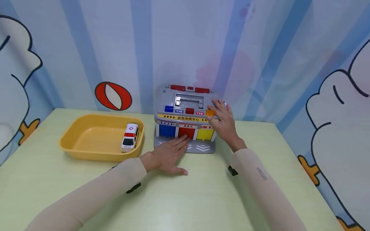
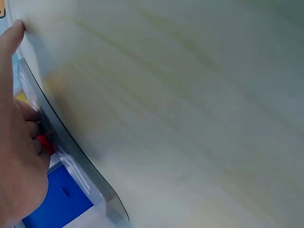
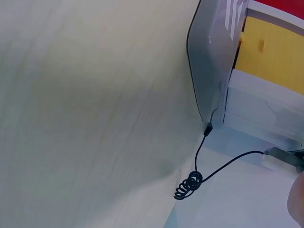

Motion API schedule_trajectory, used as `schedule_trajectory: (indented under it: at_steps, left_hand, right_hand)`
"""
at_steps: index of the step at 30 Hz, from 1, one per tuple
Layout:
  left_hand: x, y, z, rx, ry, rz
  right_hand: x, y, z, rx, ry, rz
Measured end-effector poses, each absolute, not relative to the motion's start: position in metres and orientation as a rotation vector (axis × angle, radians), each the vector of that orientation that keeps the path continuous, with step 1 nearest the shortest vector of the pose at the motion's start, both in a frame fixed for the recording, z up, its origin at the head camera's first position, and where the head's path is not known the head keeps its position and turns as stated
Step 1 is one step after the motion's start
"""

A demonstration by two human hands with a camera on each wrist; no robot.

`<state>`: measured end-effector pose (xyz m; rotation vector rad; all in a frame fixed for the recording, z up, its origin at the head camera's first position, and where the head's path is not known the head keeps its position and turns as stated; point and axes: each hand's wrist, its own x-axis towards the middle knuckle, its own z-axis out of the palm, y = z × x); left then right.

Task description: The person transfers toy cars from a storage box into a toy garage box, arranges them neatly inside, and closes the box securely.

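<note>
A toy garage [image 1: 189, 119] with a grey roof and blue, red and yellow doors stands at the back middle of the table. In the head view my left hand [image 1: 170, 155] lies over its front ramp, fingers stretched to the red door [image 1: 186, 132] and thumb spread out. The left wrist view shows the fingertips close by that door, next to the blue door [image 2: 61, 194]. My right hand [image 1: 223, 123] rests on the roof's right end, fingers extended, beside the orange button [image 1: 210, 113]. Only a sliver of it shows in the right wrist view.
A yellow tray [image 1: 92, 128] left of the garage holds a white toy ambulance [image 1: 130, 137]. A coiled black cord [image 3: 189, 184] runs from the garage base to a grey-and-white handset [image 3: 282, 159] at its right side. A printed curtain [image 1: 185, 45] hangs behind the table.
</note>
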<state>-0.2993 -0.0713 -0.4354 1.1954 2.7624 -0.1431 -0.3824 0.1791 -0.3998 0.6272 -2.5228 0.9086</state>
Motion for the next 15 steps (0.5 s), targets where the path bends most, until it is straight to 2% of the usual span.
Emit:
schedule_trajectory:
  at_steps: [15]
  left_hand:
    - [-0.3008,-0.0698,-0.4386,1.188,2.795,-0.108]
  right_hand:
    - [-0.3823,0.1773,-0.4007,0.607,-2.525,0.905]
